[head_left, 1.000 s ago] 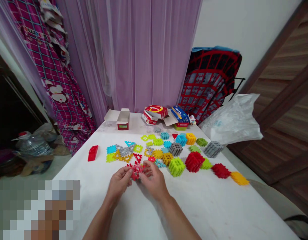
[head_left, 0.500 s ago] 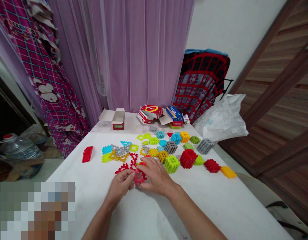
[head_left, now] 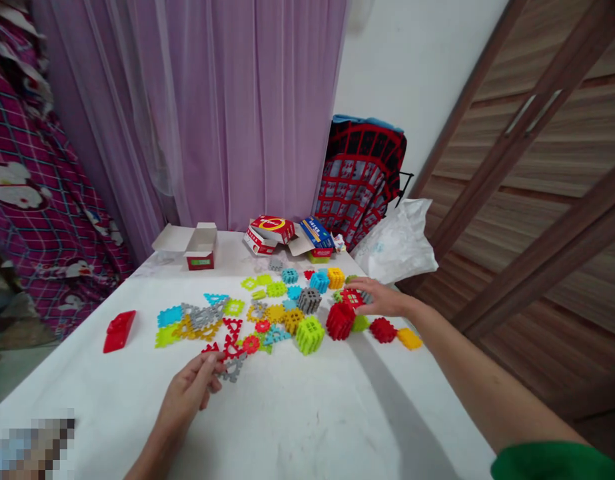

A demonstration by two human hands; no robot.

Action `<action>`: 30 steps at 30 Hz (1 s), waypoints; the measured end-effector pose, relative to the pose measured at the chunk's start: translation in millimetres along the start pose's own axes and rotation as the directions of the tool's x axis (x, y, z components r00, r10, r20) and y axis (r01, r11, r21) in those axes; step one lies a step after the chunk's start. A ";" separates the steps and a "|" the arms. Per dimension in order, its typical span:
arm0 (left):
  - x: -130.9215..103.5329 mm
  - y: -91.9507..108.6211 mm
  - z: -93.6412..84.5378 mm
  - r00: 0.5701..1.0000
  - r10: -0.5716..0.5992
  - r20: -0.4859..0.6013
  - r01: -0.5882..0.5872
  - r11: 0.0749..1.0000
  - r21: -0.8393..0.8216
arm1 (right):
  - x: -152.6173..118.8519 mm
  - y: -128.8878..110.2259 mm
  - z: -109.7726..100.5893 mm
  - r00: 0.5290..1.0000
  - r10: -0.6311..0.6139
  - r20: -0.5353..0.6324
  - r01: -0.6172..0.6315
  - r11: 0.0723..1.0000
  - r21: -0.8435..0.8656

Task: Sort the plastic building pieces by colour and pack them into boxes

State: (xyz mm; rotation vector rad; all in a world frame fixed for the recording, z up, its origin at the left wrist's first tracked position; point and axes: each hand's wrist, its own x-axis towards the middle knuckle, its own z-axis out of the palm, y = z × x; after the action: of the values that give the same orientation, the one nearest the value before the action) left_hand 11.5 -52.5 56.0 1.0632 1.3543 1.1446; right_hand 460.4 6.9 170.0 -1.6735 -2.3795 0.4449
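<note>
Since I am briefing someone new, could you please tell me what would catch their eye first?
Most likely the bright toothed plastic pieces, spread across the middle of the white table. The right hand holds a red square piece close to a red stack, while the left hand is near a gray triangular piece. Behind, a lilac curtain hangs.

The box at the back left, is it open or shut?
Open: the box has its white flap folded out to the left.
</note>
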 end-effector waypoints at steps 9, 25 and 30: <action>1.0 -5.1 -2.0 1.000 -0.010 -0.003 0.010 1.000 0.025 | 11.6 -3.0 6.6 0.969 0.014 0.245 0.005 0.997 -0.077; 2.2 -6.8 -3.8 1.000 0.002 -0.001 -0.002 0.999 0.050 | 12.7 -0.9 8.6 0.973 -0.025 0.229 0.049 0.994 -0.099; 2.4 -2.4 -2.6 0.998 -0.003 -0.062 0.005 0.999 0.033 | 2.5 -15.8 -4.6 0.993 -0.069 0.094 0.077 0.993 -0.088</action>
State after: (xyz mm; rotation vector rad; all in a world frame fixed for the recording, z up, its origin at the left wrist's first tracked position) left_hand 8.7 -50.7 53.3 1.0563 1.4276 1.1639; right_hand 447.1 4.9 179.9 -1.6302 -2.5541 0.4137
